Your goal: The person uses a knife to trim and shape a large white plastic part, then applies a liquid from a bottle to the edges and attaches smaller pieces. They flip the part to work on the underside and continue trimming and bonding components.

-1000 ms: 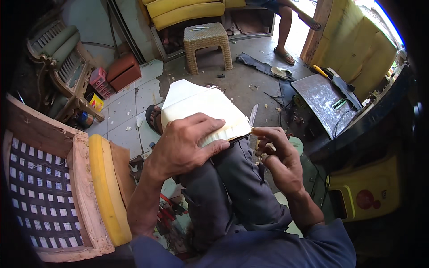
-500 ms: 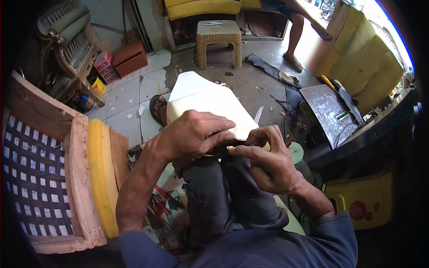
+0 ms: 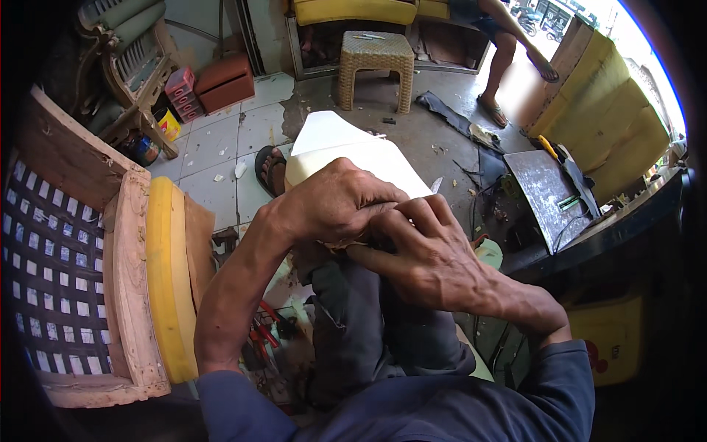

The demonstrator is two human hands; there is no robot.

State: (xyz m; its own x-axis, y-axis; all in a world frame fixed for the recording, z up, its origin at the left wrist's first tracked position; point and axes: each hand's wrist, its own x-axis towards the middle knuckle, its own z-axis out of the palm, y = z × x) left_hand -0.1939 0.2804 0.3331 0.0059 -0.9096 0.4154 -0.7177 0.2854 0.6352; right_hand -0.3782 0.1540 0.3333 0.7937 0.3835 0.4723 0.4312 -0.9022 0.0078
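A cream-white foam cushion piece point(image 3: 339, 147) rests on my lap, tilted away from me. My left hand point(image 3: 331, 202) grips its near edge from above. My right hand point(image 3: 423, 250) presses against the left hand at that same edge; a thin metal blade tip point(image 3: 436, 184) pokes out just beyond its fingers, the rest hidden. My dark trousers point(image 3: 368, 324) lie underneath.
A wooden chair frame with checked webbing point(image 3: 44, 272) and a yellow foam pad point(image 3: 166, 272) stands at my left. A woven stool point(image 3: 375, 62), red boxes point(image 3: 221, 81), another person's legs point(image 3: 508, 66), yellow foam blocks point(image 3: 604, 110) and a cluttered workbench point(image 3: 552, 191) lie beyond.
My right hand has moved left from beside the cushion to meet my left hand at its near edge. The view has shifted closer over both hands.
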